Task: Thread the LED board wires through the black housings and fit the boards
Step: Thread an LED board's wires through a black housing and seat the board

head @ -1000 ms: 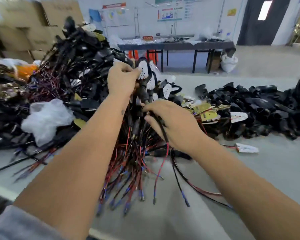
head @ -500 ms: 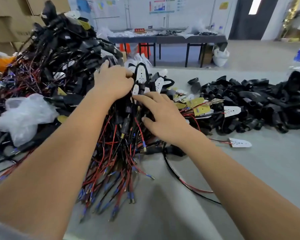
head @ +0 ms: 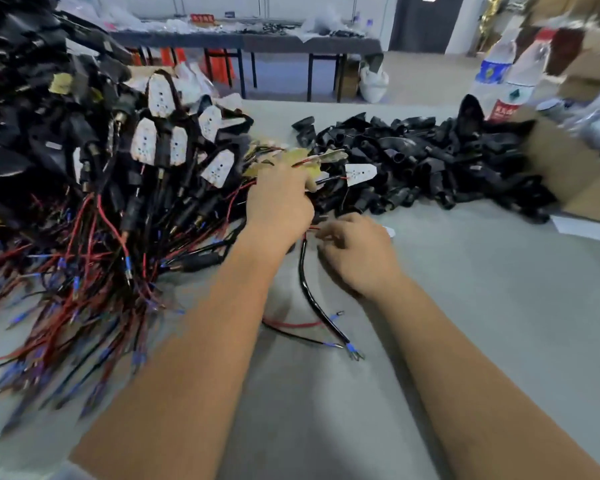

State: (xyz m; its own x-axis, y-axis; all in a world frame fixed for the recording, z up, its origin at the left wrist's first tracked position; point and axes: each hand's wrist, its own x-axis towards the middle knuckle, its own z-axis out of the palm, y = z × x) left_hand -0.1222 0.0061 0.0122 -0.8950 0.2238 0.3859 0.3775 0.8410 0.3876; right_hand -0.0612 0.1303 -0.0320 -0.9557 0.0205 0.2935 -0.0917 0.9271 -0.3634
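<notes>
The person is leaning over the grey table (head: 465,306), both hands working at the near edge of the loose boards. The left hand (head: 278,206) is reaching palm-down into the yellow-backed LED boards (head: 302,157), fingers bent among them; whether it is actually gripping one, I cannot tell. The right hand (head: 357,251) is lying just beside it, fingers curled and seeming to pinch the thin red wires (head: 312,229) where a black-sleeved lead (head: 312,296) is trailing back toward the person, its blue-tipped ends resting on the table. To do this well, I judge they should be drawing one lead free of the tangle before feeding its ends through a housing, keeping both wires together. The empty black housings (head: 430,161) are heaped to the right, well within reach; a white board (head: 360,173) is lying against them. Finished assemblies (head: 153,147) are piling up on the left. Beyond, a long workbench (head: 257,41) is standing, with water bottles (head: 499,74) and a cardboard box (head: 575,181) at right.
</notes>
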